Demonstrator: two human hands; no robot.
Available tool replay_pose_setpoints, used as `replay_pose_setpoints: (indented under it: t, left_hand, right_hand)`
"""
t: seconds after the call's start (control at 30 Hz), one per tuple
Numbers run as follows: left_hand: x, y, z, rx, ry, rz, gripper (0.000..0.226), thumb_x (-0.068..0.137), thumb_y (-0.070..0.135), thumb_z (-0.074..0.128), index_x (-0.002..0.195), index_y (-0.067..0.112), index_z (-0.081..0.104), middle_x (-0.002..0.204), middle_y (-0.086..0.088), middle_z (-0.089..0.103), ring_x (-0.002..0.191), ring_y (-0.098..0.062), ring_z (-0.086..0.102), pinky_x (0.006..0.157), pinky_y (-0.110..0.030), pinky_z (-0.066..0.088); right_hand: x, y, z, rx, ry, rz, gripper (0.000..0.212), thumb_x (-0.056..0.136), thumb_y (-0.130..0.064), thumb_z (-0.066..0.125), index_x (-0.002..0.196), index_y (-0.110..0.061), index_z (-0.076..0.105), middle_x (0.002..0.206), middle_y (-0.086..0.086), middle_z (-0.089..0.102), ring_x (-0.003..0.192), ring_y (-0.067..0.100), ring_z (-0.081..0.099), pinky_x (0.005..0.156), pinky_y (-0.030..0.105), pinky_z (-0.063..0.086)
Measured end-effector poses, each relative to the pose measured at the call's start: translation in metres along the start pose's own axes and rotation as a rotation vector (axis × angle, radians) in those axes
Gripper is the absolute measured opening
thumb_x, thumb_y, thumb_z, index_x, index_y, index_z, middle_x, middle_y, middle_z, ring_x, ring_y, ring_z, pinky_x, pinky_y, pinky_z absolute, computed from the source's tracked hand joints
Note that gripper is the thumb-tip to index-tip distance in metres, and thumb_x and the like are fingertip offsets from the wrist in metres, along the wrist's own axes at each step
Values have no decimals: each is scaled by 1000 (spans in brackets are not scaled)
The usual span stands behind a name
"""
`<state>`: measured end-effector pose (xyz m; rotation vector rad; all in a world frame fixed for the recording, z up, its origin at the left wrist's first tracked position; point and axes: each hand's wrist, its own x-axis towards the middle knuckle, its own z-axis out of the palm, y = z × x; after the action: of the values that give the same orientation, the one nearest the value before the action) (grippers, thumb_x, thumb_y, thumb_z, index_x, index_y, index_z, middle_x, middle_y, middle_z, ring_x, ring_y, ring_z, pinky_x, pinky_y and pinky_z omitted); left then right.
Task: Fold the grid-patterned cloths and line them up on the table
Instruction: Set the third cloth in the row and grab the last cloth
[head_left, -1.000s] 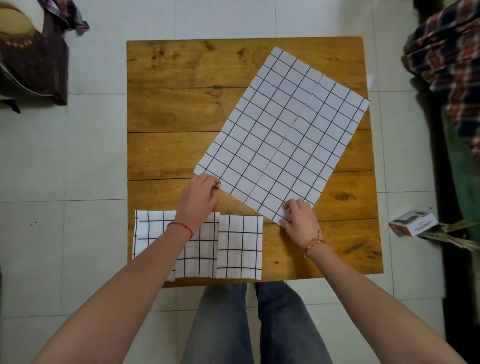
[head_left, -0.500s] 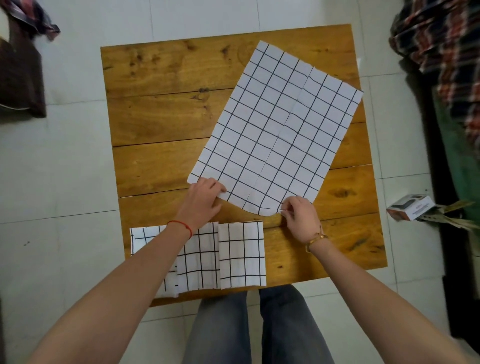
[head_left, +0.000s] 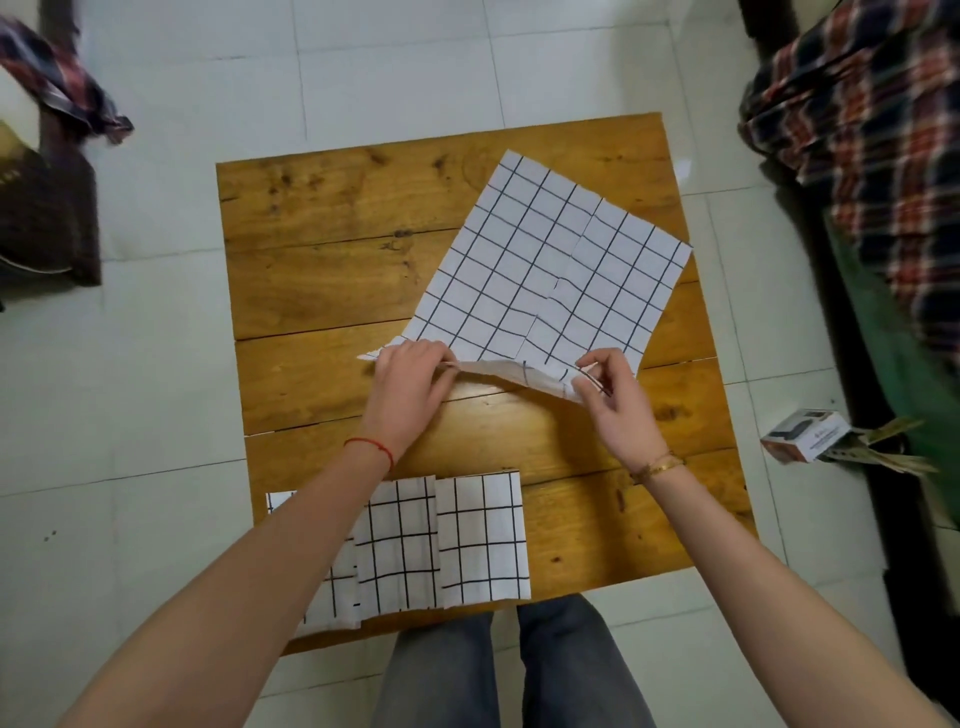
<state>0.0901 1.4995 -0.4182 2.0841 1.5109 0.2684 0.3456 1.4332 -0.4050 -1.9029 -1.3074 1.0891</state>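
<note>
White grid-patterned cloths on a square wooden plank table, seen from above.

At 6 o'clock, three folded white black-grid cloths lie side by side along the table's near edge. Past them, the left hand and right hand each pinch a near corner of a large unfolded white grid cloth, lifting its near edge; the rest lies flat toward 1 o'clock.

Matt white woven cloth with black grid, knotty varnished wooden table, glossy floor tiles
</note>
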Motion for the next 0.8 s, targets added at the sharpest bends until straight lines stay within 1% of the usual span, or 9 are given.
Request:
replay_pose_setpoints:
  t: [0.1, 0.17, 0.27, 0.37, 0.47, 0.57, 0.63, 0.73, 0.8]
  left_hand:
    - [10, 9, -28, -44, 5, 26, 6, 94, 25, 56, 93, 21, 60, 87, 11, 63, 87, -11, 51, 91, -29, 34]
    - [16, 14, -46, -71, -20, 26, 7, 94, 28, 55, 94, 24, 61, 87, 11, 64, 88, -12, 50, 88, -28, 35]
    - [22, 25, -74, -50, -22, 67, 8, 92, 30, 59, 96, 25, 63, 86, 10, 66, 89, -17, 59, 90, -34, 43]
    - [25, 42, -108, -20, -11, 123, 5, 90, 29, 62, 91, 24, 62, 83, 7, 67, 82, -19, 61, 83, -35, 47]
    - [24, 57, -143, -35, 41, 154, 3, 88, 27, 65, 90, 24, 65, 87, 10, 69, 86, -13, 64, 82, -33, 49]
    - [19, 75, -178, -40, 107, 152, 4, 87, 26, 68, 90, 23, 69, 89, 11, 71, 87, -6, 65, 86, -33, 50]
    - [15, 85, -199, -7, 151, 158, 5, 85, 24, 70, 88, 20, 69, 87, 7, 71, 83, -9, 66, 80, -30, 52]
    - [8, 100, -227, 4, 226, 152, 8, 84, 24, 72, 89, 18, 70, 87, 4, 72, 82, -11, 67, 77, -28, 54]
    - [2, 111, -245, 9, 261, 144, 6, 85, 24, 71, 88, 19, 70, 89, 5, 73, 83, -10, 66, 80, -29, 54]
  right_hand:
    - [1, -20, -16, -191, -72, -112, 34, 87, -27, 65, 113, -19, 46, 83, -5, 42, 55, 4, 37, 55, 18, 34]
    - [2, -36, -28, -314, -113, -158, 44, 82, -34, 70, 116, -20, 46, 90, -11, 45, 71, 1, 43, 65, 19, 39]
    - [4, -63, -45, -416, -54, -266, 30, 87, -35, 64, 110, -20, 52, 100, -8, 55, 87, 5, 48, 74, 23, 40]
    - [9, -91, -66, -461, -27, -336, 11, 91, -17, 55, 101, -15, 58, 92, -3, 60, 81, 13, 53, 71, 25, 38]
    - [11, -121, -90, -461, -43, -337, 12, 88, -5, 50, 89, -15, 56, 82, -1, 59, 76, 16, 50, 65, 29, 33]
    - [12, -151, -114, -457, -43, -328, 27, 97, -16, 44, 70, -20, 42, 65, -4, 47, 62, 15, 42, 58, 33, 32]
    - [12, -169, -130, -444, -43, -295, 36, 100, -25, 40, 64, -23, 38, 61, -7, 45, 58, 10, 42, 56, 31, 33]
    - [11, -193, -154, -483, -51, -266, 39, 100, -26, 41, 61, -29, 39, 61, -9, 48, 59, 8, 44, 54, 23, 30]
    - [10, -206, -169, -524, -50, -262, 39, 99, -24, 43, 60, -23, 44, 61, -6, 50, 62, 15, 47, 54, 27, 30]
